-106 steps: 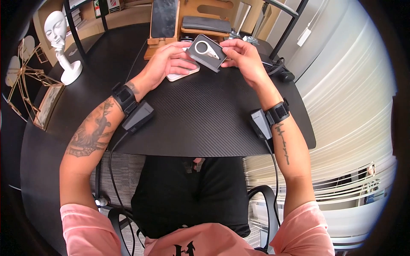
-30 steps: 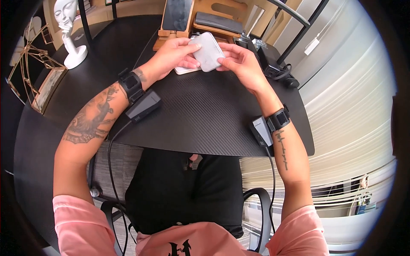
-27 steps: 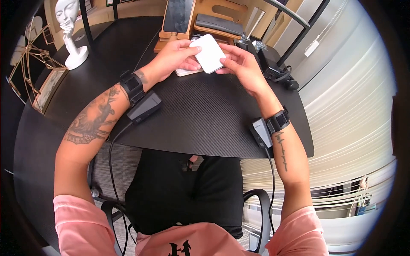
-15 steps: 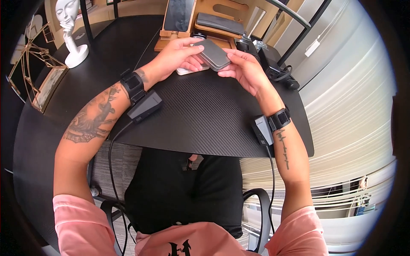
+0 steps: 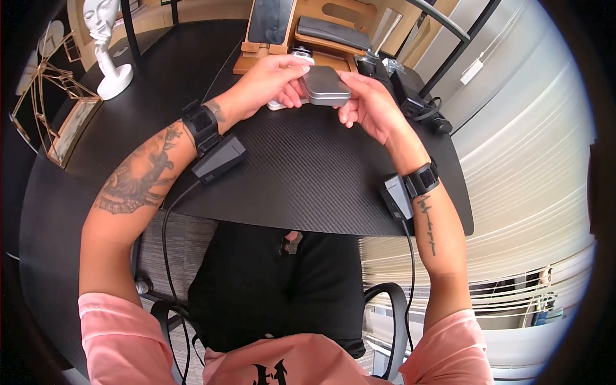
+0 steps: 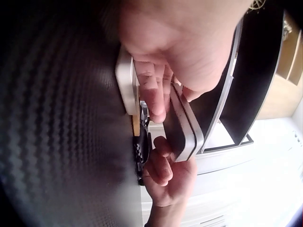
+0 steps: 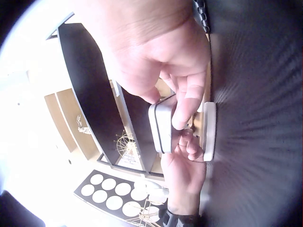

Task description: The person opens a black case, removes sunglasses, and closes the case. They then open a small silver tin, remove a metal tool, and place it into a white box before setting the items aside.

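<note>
Above the desk, both hands hold a small flat grey metal tin (image 5: 327, 85) with rounded corners. Its top and near side show, with a dark seam along the side. The left hand (image 5: 274, 80) has its thumb on the tin's left edge and its fingers beneath. At the opposite edge the right hand (image 5: 372, 108) pinches it, thumb uppermost. In the left wrist view the tin (image 6: 188, 142) stands edge-on between the two hands. The right wrist view shows the tin's pale rim (image 7: 161, 127). Whatever lies inside is hidden.
A white slab-like box (image 5: 276, 105) lies on the desk below the left hand. Behind it are a wooden stand with a phone (image 5: 268, 22) and a dark case (image 5: 332, 33). Black gear (image 5: 410, 96) sits at right, a white face statue (image 5: 114, 77) at left.
At first a dark lining holding a silver ring-headed item showed; now the tin's outer face shows. Over the last second the hands have tilted the tin, bringing its near side into view.
</note>
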Demonstrator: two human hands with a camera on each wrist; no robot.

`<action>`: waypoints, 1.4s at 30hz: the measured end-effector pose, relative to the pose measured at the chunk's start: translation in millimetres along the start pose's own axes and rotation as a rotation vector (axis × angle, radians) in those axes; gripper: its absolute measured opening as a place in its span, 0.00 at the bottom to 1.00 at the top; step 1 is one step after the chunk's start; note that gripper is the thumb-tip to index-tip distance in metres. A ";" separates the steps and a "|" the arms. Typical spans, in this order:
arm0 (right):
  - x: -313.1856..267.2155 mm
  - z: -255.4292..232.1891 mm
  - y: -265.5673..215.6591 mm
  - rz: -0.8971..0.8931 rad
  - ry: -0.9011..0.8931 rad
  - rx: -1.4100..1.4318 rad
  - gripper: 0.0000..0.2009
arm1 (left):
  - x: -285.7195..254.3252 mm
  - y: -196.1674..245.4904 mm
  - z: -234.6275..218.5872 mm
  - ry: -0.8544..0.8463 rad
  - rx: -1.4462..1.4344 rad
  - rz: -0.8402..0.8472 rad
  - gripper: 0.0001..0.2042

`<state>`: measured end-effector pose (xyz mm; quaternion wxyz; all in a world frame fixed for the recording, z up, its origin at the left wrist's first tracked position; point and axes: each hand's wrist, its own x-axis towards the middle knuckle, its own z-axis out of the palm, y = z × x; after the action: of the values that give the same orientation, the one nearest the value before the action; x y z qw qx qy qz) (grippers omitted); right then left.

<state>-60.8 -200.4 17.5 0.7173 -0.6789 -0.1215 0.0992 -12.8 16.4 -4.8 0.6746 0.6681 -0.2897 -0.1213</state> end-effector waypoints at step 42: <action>-1.3 13.5 5.0 -0.202 -0.012 -0.198 0.18 | -1.4 -2.5 0.1 -0.114 0.174 0.053 0.28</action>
<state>-66.0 -187.7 13.2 0.6524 -0.7301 -0.2027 0.0183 -13.4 16.9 -7.5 0.5993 0.7084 -0.3546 -0.1158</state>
